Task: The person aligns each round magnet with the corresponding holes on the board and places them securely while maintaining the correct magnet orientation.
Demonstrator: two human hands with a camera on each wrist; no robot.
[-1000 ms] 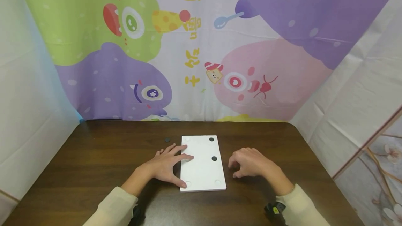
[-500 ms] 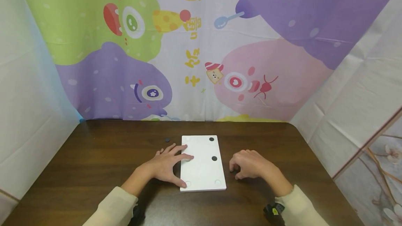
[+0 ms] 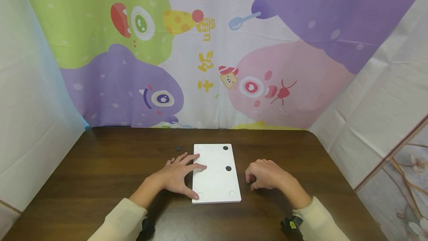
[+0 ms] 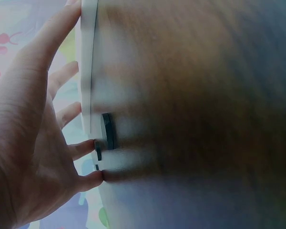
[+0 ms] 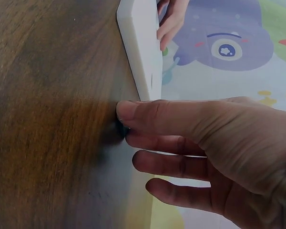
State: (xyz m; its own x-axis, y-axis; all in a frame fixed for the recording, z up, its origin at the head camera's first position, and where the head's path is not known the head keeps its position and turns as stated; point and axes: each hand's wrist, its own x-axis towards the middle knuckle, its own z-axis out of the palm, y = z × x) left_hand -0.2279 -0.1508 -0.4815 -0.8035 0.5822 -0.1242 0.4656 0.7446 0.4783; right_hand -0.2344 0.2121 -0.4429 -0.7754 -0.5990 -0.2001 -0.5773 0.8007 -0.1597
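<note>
A white rectangular board (image 3: 214,181) with shallow round recesses lies on the table. Two black discs sit along its right side, one disc (image 3: 225,148) at the far corner and another disc (image 3: 228,168) nearer the middle. My left hand (image 3: 177,176) spreads its fingers over the board's left edge, thumb on the near corner. In the left wrist view, dark discs (image 4: 107,131) lie on the tabletop by those fingers. Right of the board, my right hand (image 3: 265,174) is low over the table; in the right wrist view its thumb and index finger pinch a small dark disc (image 5: 121,128), mostly hidden.
Another dark disc (image 3: 178,148) lies on the brown table (image 3: 117,159) just left of the board's far end. A cartoon-printed curtain (image 3: 207,114) hangs behind the table's far edge, with pale cloth at both sides.
My right hand has shifted slightly to the right, away from the board, and its fingers have dipped a little. The left hand and the board have stayed put.
</note>
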